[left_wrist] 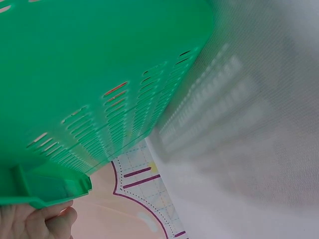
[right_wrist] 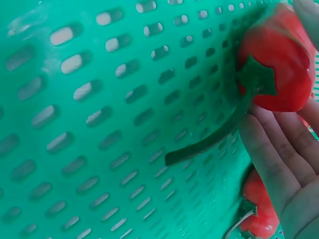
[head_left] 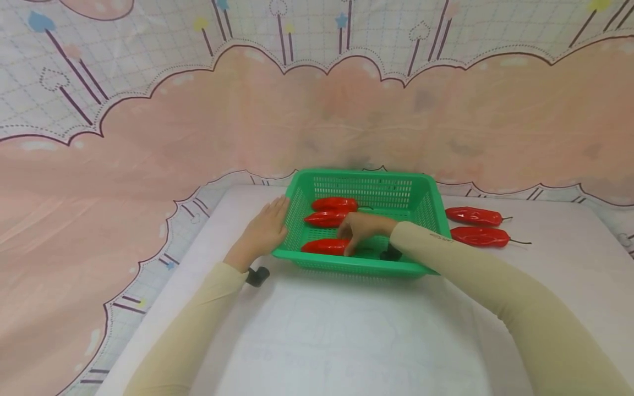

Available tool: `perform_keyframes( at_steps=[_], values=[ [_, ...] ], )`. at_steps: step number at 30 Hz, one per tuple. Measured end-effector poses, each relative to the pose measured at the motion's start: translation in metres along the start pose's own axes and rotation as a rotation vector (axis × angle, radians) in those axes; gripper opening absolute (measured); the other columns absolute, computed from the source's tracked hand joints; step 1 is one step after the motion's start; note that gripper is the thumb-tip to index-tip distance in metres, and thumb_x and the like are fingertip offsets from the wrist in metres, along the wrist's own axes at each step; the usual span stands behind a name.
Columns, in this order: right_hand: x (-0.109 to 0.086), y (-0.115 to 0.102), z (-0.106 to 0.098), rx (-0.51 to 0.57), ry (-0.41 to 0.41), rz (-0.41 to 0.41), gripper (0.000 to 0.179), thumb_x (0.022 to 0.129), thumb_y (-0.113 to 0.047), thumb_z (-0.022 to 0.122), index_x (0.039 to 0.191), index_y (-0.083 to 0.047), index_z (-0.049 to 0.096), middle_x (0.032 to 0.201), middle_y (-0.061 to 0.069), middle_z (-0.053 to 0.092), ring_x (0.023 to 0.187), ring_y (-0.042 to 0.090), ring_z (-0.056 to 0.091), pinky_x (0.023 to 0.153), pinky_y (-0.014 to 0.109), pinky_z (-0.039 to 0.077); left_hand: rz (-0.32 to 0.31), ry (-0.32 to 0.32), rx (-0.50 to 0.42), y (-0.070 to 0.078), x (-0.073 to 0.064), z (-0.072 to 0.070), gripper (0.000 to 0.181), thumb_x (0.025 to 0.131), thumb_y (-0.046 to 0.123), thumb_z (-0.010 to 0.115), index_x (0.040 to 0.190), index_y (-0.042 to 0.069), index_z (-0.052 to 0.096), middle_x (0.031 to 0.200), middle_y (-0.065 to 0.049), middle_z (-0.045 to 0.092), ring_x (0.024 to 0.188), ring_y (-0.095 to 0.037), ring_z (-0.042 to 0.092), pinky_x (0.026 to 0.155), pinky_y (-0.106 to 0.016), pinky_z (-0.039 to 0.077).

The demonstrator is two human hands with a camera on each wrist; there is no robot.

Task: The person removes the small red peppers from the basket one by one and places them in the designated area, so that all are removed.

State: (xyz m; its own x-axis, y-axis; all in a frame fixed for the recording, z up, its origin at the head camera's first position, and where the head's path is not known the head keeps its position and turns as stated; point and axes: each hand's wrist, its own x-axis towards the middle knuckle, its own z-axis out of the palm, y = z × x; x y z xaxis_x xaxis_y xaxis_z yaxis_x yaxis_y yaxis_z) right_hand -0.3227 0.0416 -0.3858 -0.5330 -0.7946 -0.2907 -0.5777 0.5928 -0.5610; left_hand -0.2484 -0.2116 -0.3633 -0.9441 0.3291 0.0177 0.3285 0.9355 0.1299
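A green perforated basket [head_left: 356,268] stands on the white table with several red chili peppers in it. Along its left rim lies my left hand [head_left: 264,230], fingers extended in the head view; some fingertips [left_wrist: 60,221] show against the rim in the left wrist view. Inside the basket, my right hand [head_left: 369,226] grips the nearest red chili pepper [head_left: 324,247], thumb on one side and fingers on the other. That pepper's green stem [right_wrist: 209,142] points away from the fingers. Two more peppers lie behind it, an upper one [head_left: 334,204] and a lower one [head_left: 324,219].
Right of the basket, two red chili peppers lie on the table, a farther one [head_left: 474,216] and a nearer one [head_left: 480,237]. A patterned pink cloth [head_left: 223,121] hangs behind the table. The basket's walls surround my right hand.
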Motion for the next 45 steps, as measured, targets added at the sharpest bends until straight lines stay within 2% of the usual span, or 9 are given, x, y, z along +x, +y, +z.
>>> perform_keyframes(
  at_steps=[8,13,21,36,45],
  values=[
    [-0.001,0.001,0.002,-0.050,-0.005,-0.004,0.040,0.073,-0.018,0.080,0.109,-0.006,0.069,0.103,0.005,0.071,0.090,0.015,0.063,0.082,0.027,0.056,0.003,-0.001,0.009,-0.001,0.000,0.001,0.064,0.091,0.016,0.035,0.148,-0.006,0.014,0.156,-0.022,0.015,0.145,-0.036,0.016,0.121,-0.044,0.013],
    [0.001,0.007,0.001,-0.012,-0.003,-0.019,0.037,0.073,-0.016,0.079,0.108,-0.007,0.070,0.101,0.003,0.071,0.086,0.014,0.062,0.081,0.026,0.055,0.004,-0.001,0.011,0.000,0.000,0.000,0.064,0.091,0.016,0.035,0.147,-0.007,0.015,0.156,-0.022,0.015,0.145,-0.035,0.016,0.121,-0.044,0.013],
    [0.001,0.022,0.000,0.029,0.022,-0.056,0.040,0.074,-0.013,0.078,0.113,-0.009,0.067,0.106,0.004,0.070,0.090,0.014,0.063,0.084,0.028,0.056,-0.002,-0.006,0.012,0.001,0.000,-0.001,0.064,0.091,0.015,0.035,0.147,-0.007,0.015,0.155,-0.022,0.015,0.145,-0.035,0.015,0.121,-0.044,0.014],
    [0.000,0.016,0.003,-0.052,0.042,-0.060,0.043,0.070,-0.017,0.082,0.110,-0.008,0.068,0.101,0.002,0.070,0.083,0.013,0.060,0.078,0.023,0.055,0.003,0.001,0.015,0.001,0.000,-0.001,0.064,0.091,0.016,0.035,0.147,-0.008,0.015,0.155,-0.023,0.017,0.144,-0.037,0.018,0.121,-0.044,0.014],
    [0.000,0.023,0.002,0.010,0.057,-0.080,0.038,0.072,-0.012,0.079,0.108,-0.010,0.069,0.101,0.002,0.071,0.086,0.013,0.062,0.081,0.026,0.056,0.005,0.001,0.018,0.000,0.001,0.000,0.064,0.091,0.016,0.036,0.147,-0.008,0.015,0.155,-0.023,0.017,0.144,-0.037,0.018,0.121,-0.044,0.015]
  ],
)
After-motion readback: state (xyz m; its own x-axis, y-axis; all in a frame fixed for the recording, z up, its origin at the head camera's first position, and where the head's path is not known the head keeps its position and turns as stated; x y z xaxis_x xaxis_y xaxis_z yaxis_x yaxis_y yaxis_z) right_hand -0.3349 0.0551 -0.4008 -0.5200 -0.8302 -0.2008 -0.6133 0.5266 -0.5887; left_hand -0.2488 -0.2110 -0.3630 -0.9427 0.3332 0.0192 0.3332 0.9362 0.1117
